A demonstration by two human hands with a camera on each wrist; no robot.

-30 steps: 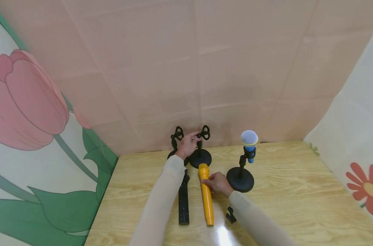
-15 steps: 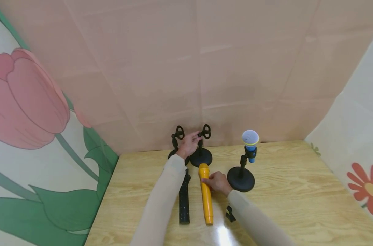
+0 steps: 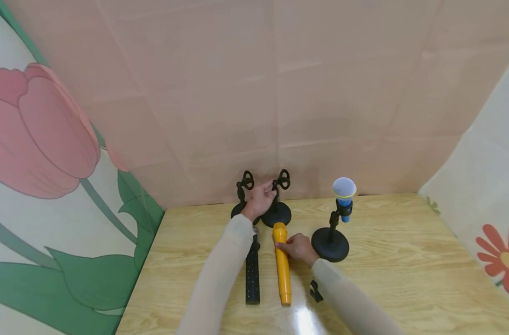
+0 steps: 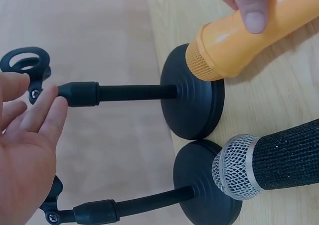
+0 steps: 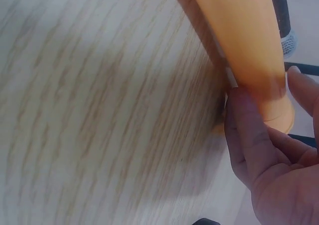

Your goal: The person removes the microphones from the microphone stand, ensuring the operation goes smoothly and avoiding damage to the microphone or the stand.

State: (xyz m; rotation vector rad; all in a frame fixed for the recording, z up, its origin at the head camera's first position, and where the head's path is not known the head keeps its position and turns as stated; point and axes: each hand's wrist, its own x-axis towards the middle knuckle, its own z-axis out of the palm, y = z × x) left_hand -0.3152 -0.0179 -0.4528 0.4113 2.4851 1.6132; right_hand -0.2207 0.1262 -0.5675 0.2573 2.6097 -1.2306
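In the head view my left hand (image 3: 260, 201) reaches to a black desktop microphone stand (image 3: 276, 214), its fingers fairly straight right beside the joint below the ring-shaped clip. The left wrist view shows the fingertips (image 4: 59, 110) overlapping the neck of that stand. My right hand (image 3: 299, 249) pinches an orange microphone (image 3: 283, 274) near its head, thumb on top and fingers along the side. The microphone lies along the table, its head by the stand's round base. A black sparkly microphone (image 3: 252, 281) with a silver mesh head lies to its left, partly behind the left sleeve.
Left of that stand is a second black stand (image 3: 240, 192) with nothing in its clip. A third stand (image 3: 329, 244), to the right, holds a blue microphone (image 3: 344, 190). A small black piece (image 3: 315, 291) lies by the right sleeve. A pinkish wall covering (image 3: 220, 116) rises behind the table.
My left hand's fingers have loosened and dropped slightly at the stand's joint. The right hand stays on the orange microphone. The head view has shifted a little.
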